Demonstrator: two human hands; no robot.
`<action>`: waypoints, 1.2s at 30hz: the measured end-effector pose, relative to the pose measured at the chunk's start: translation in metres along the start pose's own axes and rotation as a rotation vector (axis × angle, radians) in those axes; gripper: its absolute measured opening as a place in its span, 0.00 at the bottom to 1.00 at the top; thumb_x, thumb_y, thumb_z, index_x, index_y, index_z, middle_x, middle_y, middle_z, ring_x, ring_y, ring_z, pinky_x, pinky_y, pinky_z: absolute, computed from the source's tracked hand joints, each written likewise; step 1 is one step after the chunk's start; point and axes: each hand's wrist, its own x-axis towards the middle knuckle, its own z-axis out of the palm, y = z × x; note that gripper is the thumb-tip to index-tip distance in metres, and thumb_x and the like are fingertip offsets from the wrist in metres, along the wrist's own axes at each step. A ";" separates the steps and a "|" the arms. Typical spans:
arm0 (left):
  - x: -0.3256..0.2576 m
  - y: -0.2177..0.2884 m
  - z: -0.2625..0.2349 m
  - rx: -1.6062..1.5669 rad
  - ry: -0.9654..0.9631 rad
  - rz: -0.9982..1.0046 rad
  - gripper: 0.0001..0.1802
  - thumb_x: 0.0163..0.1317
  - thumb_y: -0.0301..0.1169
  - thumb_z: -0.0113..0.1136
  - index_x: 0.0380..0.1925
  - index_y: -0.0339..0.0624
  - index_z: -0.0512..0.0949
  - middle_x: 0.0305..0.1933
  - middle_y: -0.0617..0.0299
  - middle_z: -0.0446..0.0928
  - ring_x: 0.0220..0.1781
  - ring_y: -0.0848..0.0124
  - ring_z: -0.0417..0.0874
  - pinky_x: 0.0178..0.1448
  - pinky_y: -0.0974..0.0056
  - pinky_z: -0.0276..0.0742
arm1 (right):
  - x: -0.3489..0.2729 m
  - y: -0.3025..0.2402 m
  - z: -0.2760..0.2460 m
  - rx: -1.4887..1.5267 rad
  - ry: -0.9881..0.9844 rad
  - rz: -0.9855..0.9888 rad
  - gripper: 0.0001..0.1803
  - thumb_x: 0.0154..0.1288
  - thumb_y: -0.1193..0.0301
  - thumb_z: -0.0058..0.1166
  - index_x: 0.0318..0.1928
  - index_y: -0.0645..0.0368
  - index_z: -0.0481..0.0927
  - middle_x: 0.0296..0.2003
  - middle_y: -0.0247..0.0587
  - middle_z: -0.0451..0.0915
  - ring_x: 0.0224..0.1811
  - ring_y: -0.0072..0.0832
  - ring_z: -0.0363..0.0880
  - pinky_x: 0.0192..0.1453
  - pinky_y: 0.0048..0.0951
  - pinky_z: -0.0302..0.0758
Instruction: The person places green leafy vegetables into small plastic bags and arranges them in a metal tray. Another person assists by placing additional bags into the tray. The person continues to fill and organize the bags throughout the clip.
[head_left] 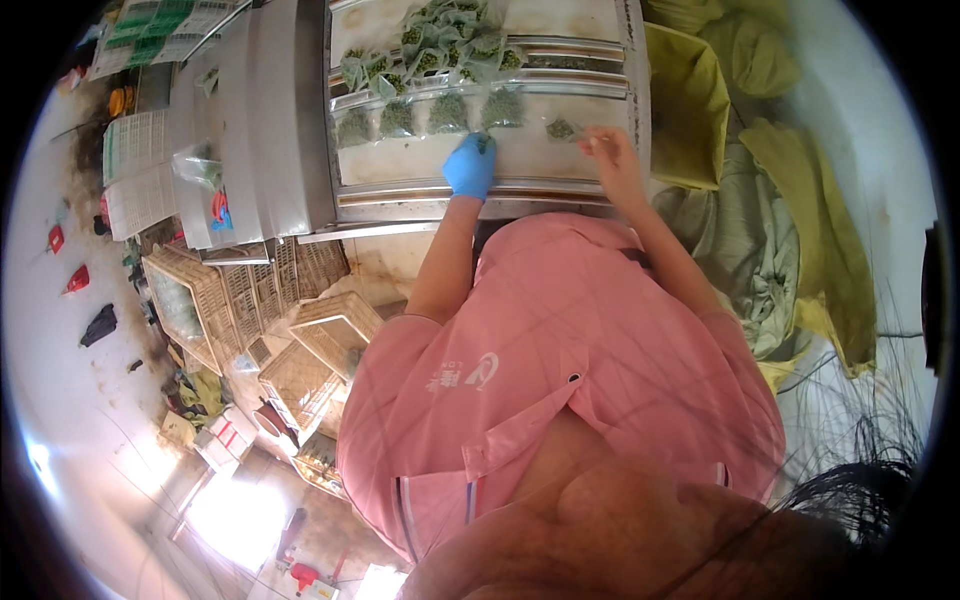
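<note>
My left hand [469,166], in a blue glove, is closed at the front of the pale work surface. A bit of green shows at its fingertips, but what it holds is hidden. My bare right hand [613,158] pinches the edge of a small clear plastic bag [561,128] with some green pieces in it. Beyond my left hand, several filled clear bags lie in a row, among them one bag [447,114] and another bag [503,107]. Farther back, more bags of green pieces [450,45] are heaped across metal rails [570,77].
A grey metal cabinet [250,120] stands left of the work surface. Below it are stacked beige plastic crates [240,295]. A yellow-green open sack [690,110] and rumpled cloth [765,230] lie at the right. My body presses close to the front edge.
</note>
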 end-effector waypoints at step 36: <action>0.058 0.110 0.016 0.029 -0.295 0.263 0.13 0.58 0.41 0.62 0.40 0.49 0.81 0.40 0.49 0.84 0.43 0.49 0.85 0.47 0.48 0.79 | 0.066 0.030 -0.029 -0.793 0.005 -0.316 0.20 0.62 0.74 0.55 0.56 0.52 0.74 0.28 0.44 0.83 0.28 0.31 0.82 0.34 0.37 0.75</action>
